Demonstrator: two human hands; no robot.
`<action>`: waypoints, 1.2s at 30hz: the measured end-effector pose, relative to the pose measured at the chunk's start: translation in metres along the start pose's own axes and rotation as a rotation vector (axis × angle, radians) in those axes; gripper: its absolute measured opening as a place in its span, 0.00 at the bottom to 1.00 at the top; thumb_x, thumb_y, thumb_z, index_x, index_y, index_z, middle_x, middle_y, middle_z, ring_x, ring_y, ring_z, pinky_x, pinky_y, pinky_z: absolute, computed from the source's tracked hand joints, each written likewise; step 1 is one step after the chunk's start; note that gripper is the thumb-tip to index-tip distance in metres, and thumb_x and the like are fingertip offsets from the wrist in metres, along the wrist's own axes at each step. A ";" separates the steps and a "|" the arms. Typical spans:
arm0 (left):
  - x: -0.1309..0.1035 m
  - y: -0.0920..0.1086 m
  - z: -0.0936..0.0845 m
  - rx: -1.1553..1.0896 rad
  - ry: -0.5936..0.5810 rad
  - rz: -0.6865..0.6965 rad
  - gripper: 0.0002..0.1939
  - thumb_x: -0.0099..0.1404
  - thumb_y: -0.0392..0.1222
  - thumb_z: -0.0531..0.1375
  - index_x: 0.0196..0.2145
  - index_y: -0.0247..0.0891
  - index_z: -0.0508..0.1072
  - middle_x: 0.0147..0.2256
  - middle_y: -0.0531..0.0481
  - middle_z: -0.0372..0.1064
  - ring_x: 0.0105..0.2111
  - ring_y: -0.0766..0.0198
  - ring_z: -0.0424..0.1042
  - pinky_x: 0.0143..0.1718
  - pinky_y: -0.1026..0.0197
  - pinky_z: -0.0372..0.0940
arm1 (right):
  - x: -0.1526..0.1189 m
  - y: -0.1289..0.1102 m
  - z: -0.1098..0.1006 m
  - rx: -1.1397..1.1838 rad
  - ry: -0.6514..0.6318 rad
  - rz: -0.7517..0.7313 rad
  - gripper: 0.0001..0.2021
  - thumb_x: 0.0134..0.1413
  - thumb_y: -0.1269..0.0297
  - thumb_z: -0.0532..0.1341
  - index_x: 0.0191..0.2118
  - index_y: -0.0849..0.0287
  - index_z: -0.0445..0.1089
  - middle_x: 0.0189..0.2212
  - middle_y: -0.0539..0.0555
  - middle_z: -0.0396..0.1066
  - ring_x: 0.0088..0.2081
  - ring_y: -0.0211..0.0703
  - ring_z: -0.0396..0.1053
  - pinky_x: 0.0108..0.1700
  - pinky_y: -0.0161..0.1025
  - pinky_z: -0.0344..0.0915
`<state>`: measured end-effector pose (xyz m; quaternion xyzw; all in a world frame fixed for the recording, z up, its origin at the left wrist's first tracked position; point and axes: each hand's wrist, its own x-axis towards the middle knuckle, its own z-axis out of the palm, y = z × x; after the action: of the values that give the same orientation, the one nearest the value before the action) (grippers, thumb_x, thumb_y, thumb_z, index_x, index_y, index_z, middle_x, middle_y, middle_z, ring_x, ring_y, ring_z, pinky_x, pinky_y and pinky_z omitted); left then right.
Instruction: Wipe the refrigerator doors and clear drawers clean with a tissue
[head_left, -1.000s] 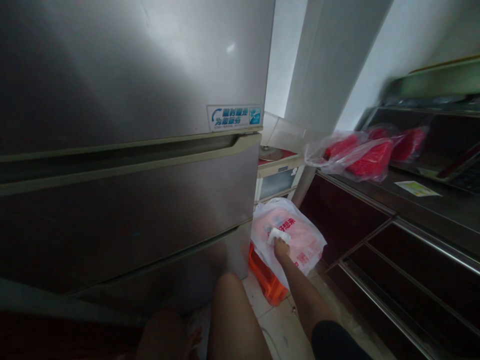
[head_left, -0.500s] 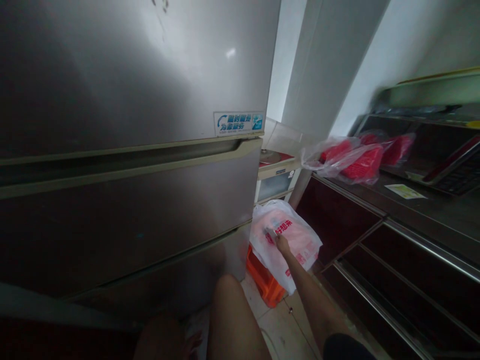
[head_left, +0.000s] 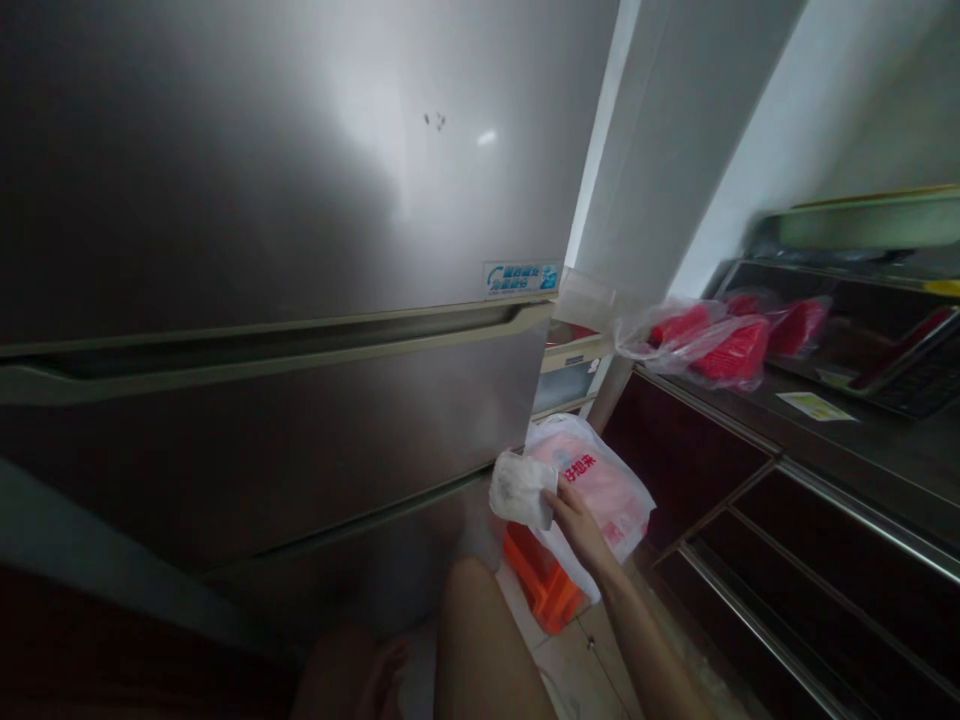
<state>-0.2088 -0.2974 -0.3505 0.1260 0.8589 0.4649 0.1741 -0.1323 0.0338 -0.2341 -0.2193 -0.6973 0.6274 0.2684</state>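
Note:
My right hand (head_left: 571, 512) pinches a white wipe (head_left: 523, 490) by its right edge. The wipe is spread fairly flat, with a greyish smudge on it, close to the lower drawers of a silver fridge (head_left: 360, 400). Behind the hand lies a white plastic bag (head_left: 626, 480) with red print, draped over an orange plastic crate or stool (head_left: 551, 590). Low down beside my bent knee, my left hand (head_left: 386, 670) shows dimly in shadow. Its finger pose is too dark to make out.
On the right runs a counter with dark red cabinets (head_left: 675, 440) below. Red items (head_left: 727, 350) in clear plastic bags and a small card (head_left: 816, 406) rest on it. A small white appliance or cabinet (head_left: 566, 385) stands behind the bag on the tiled floor (head_left: 585, 660).
My right hand has lifted slightly off the bag, and the crumpled wipe now shows spread out toward the fridge. The view has shifted a little up and left.

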 end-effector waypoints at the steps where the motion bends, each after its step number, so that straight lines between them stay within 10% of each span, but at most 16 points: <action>1: 0.005 -0.001 -0.011 -0.032 0.030 0.011 0.12 0.62 0.50 0.60 0.44 0.51 0.75 0.47 0.50 0.74 0.49 0.51 0.72 0.47 0.50 0.72 | -0.002 -0.013 0.012 -0.034 -0.030 -0.054 0.19 0.57 0.56 0.58 0.52 0.57 0.67 0.51 0.57 0.71 0.51 0.47 0.68 0.55 0.44 0.63; 5: 0.017 0.021 -0.080 -0.271 0.248 0.061 0.21 0.58 0.57 0.54 0.41 0.44 0.75 0.45 0.48 0.77 0.49 0.48 0.74 0.53 0.49 0.69 | -0.009 -0.061 0.064 -0.218 -0.253 -0.255 0.15 0.64 0.57 0.52 0.51 0.57 0.67 0.47 0.56 0.73 0.49 0.43 0.69 0.52 0.37 0.63; 11: 0.017 0.136 -0.199 -0.172 0.657 0.332 0.19 0.66 0.52 0.53 0.49 0.41 0.72 0.50 0.47 0.74 0.51 0.54 0.72 0.55 0.51 0.65 | -0.008 -0.112 0.132 -0.388 -0.473 -0.512 0.12 0.65 0.64 0.52 0.45 0.57 0.72 0.39 0.54 0.76 0.41 0.41 0.73 0.43 0.34 0.66; 18: 0.041 0.226 -0.266 0.215 1.001 0.853 0.14 0.69 0.37 0.51 0.47 0.37 0.73 0.49 0.44 0.71 0.52 0.57 0.67 0.58 0.52 0.59 | -0.002 -0.142 0.167 -0.446 -0.418 -0.703 0.18 0.62 0.72 0.49 0.50 0.54 0.72 0.46 0.55 0.76 0.48 0.43 0.73 0.50 0.41 0.67; 25: 0.087 0.216 -0.301 -0.090 1.141 0.741 0.24 0.64 0.36 0.56 0.58 0.34 0.64 0.58 0.38 0.60 0.60 0.54 0.60 0.61 0.51 0.56 | 0.009 -0.145 0.167 -0.451 -0.275 -0.841 0.15 0.64 0.71 0.51 0.49 0.53 0.72 0.48 0.56 0.73 0.51 0.45 0.70 0.53 0.47 0.67; 36: 0.133 0.167 -0.307 -0.492 0.865 0.462 0.18 0.67 0.49 0.48 0.48 0.39 0.68 0.52 0.43 0.69 0.55 0.56 0.67 0.59 0.51 0.58 | 0.008 -0.145 0.172 -0.485 -0.209 -0.920 0.13 0.65 0.69 0.51 0.47 0.56 0.71 0.52 0.58 0.70 0.54 0.47 0.67 0.55 0.49 0.67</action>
<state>-0.4482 -0.3899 -0.0783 0.0643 0.6679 0.6877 -0.2770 -0.2453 -0.1086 -0.1007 0.1170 -0.8696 0.2840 0.3865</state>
